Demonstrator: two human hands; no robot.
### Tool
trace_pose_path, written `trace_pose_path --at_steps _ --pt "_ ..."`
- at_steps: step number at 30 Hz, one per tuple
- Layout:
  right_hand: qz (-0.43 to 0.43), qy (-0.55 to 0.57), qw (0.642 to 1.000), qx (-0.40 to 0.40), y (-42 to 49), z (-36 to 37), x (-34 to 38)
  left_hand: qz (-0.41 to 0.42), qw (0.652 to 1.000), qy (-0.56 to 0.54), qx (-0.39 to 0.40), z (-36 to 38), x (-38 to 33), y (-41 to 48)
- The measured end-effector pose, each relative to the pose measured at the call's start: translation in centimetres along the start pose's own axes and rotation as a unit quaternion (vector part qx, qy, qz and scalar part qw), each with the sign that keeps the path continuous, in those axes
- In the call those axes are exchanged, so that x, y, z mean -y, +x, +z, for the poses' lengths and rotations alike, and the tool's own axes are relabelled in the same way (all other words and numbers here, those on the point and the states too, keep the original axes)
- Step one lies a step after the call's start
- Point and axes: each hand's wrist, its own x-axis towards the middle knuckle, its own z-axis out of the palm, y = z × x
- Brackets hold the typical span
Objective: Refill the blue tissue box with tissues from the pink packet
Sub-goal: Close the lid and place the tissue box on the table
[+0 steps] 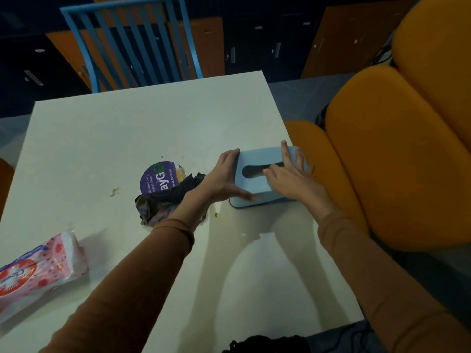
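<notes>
The blue tissue box (254, 183) sits at the right edge of the cream table (127, 138), its dark oval slot facing up. My left hand (224, 178) clasps its left end, thumb along the near side. My right hand (293, 178) lies flat over its top and right end, fingers spread. The pink packet (40, 271), dotted with a red and white logo, lies far off at the table's near left, touched by neither hand.
A crumpled dark cloth (163, 202) lies just left of my left wrist, partly over a round purple sticker (159, 177). Crumbs dot the table. A blue slatted chair (132, 44) stands beyond the far edge. Orange cushioned seats (397, 159) flank the right side.
</notes>
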Motion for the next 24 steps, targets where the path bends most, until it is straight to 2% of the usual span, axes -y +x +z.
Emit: trace_pose_path --at_steps 8,14,20,24 --pt "0.004 0.019 1.000 -0.001 0.2 0.2 -0.4 0.004 1.000 -0.012 -0.003 0.0 0.1 -0.1" --pt "0.010 0.038 0.997 -0.070 0.2 0.1 0.1 0.003 1.000 -0.009 -0.003 0.1 0.3 0.0" --pt "0.028 0.033 0.999 -0.008 0.0 0.3 1.0 0.009 1.000 -0.006 -0.003 0.0 0.4 0.0" --pt "0.034 0.055 0.998 -0.023 0.1 -0.2 1.3 0.005 1.000 0.002 -0.001 0.0 0.5 0.0"
